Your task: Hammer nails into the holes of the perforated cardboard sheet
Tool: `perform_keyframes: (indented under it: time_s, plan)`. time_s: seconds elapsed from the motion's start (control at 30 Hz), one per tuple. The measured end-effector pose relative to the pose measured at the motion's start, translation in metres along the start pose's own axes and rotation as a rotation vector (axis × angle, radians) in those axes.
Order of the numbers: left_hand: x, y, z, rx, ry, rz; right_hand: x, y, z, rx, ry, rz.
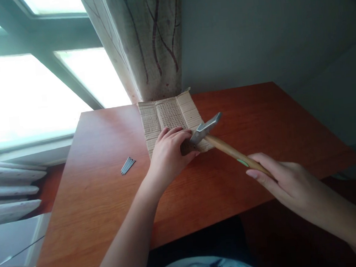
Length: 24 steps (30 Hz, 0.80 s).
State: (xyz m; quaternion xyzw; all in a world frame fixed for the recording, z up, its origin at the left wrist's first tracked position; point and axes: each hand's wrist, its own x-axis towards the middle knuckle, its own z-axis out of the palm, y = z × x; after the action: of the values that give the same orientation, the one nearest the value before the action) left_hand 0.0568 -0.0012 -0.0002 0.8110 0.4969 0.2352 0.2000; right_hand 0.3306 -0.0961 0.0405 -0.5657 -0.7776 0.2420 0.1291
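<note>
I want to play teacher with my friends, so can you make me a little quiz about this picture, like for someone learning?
1. Fill the gap: The right hand grips the hammer by its ____.
2. True or false: The bunch of nails lies on top of the cardboard.
3. Which is closest to the hammer's metal head?
A) the left hand
B) the curtain
C) the bunch of nails

Key:
1. handle
2. False: it lies on the table, beside the cardboard.
3. A
</note>
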Motion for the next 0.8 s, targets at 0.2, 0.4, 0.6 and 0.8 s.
perform_keyframes:
  time_s: [0.2, 0.4, 0.6, 0.8]
  plan:
    - [-0.002, -0.004, -0.001, 0.005, -0.013, 0.063, 0.0, 0.003, 0.003, 0.088, 0.002, 0.053]
    - [-0.007, -0.004, 0.006, 0.125, 0.009, 0.113, -0.001, 0.011, 0.013, 0.144, -0.023, 0.077]
    - [-0.009, -0.002, 0.015, 0.205, 0.066, 0.087, 0.003, 0.011, 0.017, 0.195, 0.013, 0.074]
    - [-0.01, -0.001, 0.016, 0.211, 0.071, 0.081, 0.004, 0.015, 0.016, 0.191, 0.016, 0.078]
